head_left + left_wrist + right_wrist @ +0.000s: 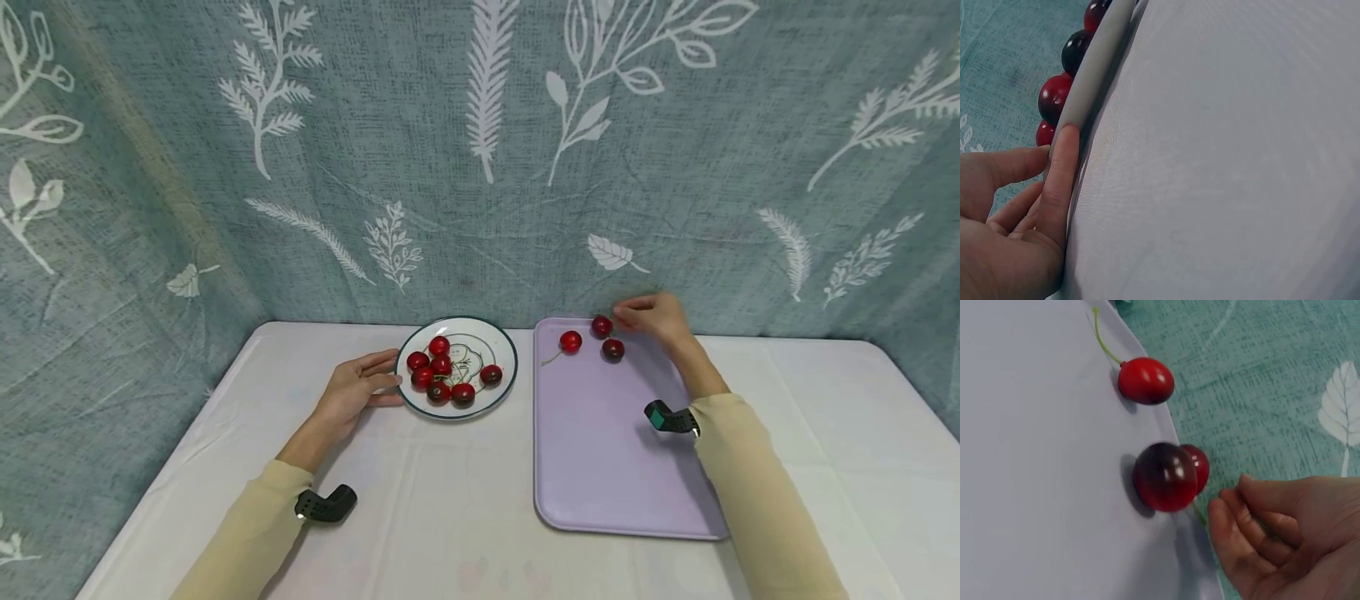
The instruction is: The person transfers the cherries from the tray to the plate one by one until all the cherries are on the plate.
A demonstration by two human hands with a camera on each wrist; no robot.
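My left hand (352, 387) holds the left rim of a white plate (491, 400) with a dark blue edge. In the left wrist view its thumb (1022, 164) meets the rim and a finger (1059, 181) lies along the outer side. Several red cherries (441, 365) sit on the plate. Three more cherries are near the back edge of a lilac tray (600, 458): a bright one (571, 342) with a green stem, a dark one (612, 350), and one behind it (602, 326). Fingers slightly bent, my right hand (1285, 531) is beside that rear cherry's stem, its fingertips apart.
A white cloth (442, 500) covers the table. Behind the table hangs a blue-green curtain (420, 167) with white leaf prints, close to the tray's back edge. Each wrist wears a black band, such as the right band (671, 418).
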